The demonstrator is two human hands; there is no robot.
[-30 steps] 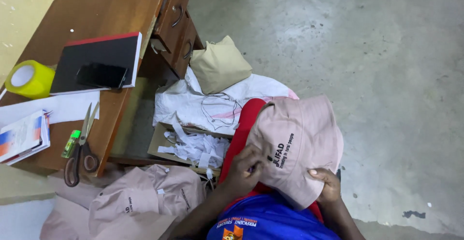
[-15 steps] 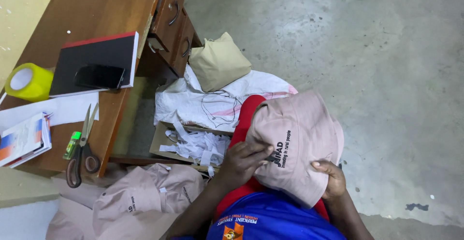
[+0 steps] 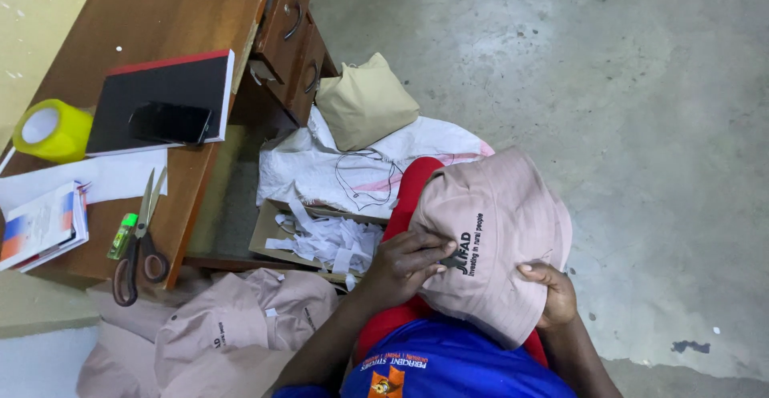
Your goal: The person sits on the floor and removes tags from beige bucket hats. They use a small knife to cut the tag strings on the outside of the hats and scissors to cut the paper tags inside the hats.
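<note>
below, the floor was grey concrete, filling the right side of the view. at upper left stood the wooden counter, its drawers facing the floor. a white sack lay on the floor beside the drawers, with a tan pouch resting on its upper edge. under the counter's near edge sat a flat cardboard piece heaped with white paper strips. more pink hats lay piled at the lower left, just beside the person's left arm.

the pink hat sat on the person's lap, over red cloth and above a blue shirt. it bore dark printed lettering near its front. the left hand pressed on the hat at the lettering, its fingers curled and pinching the fabric there. the right hand gripped the hat's lower right edge, fingers closed over the brim with the thumb on top.

on the counter lay a black notebook with a red edge, and a dark phone rested on it. white paper lay below the notebook. a yellow tape roll stood at the left edge, near the notebook. a small booklet lay at the far left, touching the paper. scissors with black handles lay near the counter's front edge, blades pointing away, and a small green marker lay just beside them.
</note>
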